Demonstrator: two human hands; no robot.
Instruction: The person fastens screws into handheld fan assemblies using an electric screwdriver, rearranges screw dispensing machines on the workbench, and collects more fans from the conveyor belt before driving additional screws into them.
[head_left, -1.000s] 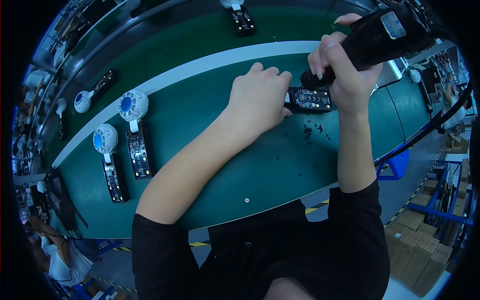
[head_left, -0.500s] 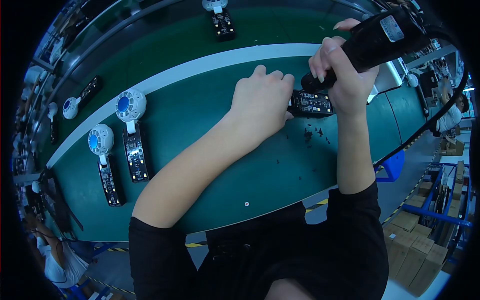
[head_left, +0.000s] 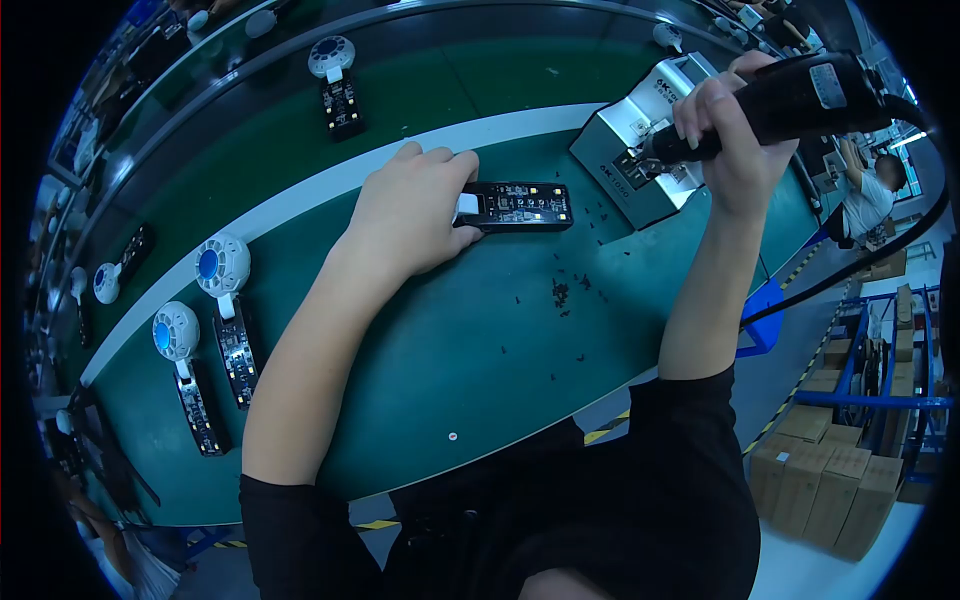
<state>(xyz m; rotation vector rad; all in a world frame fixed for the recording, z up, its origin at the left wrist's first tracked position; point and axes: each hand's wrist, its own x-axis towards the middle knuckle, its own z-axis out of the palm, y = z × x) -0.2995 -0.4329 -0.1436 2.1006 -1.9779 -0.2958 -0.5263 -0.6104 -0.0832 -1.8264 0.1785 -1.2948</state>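
My left hand (head_left: 415,210) is wrapped around the white neck end of a black device (head_left: 525,205), which lies flat with its circuit board facing up. The hand covers the device's other end. In my right hand (head_left: 740,145) is a black electric screwdriver (head_left: 795,100), held nearly level with its cable running off to the right. Its tip is at the front of a silver and dark screw feeder (head_left: 615,185); whether the bit touches a screw is too small to tell. Small dark screws (head_left: 560,292) lie scattered on the green tabletop (head_left: 420,350).
Two similar devices with round white heads, one nearer (head_left: 190,400) and one behind it (head_left: 236,350), lie at the left. Another device (head_left: 340,105) rests beyond the white strip. A small white disc (head_left: 453,436) lies near the front edge. A co-worker (head_left: 870,200) sits far right.
The screwdriver has moved away from the device to the screw feeder, which now shows more fully. My left hand still holds the device. The whole view has shifted.
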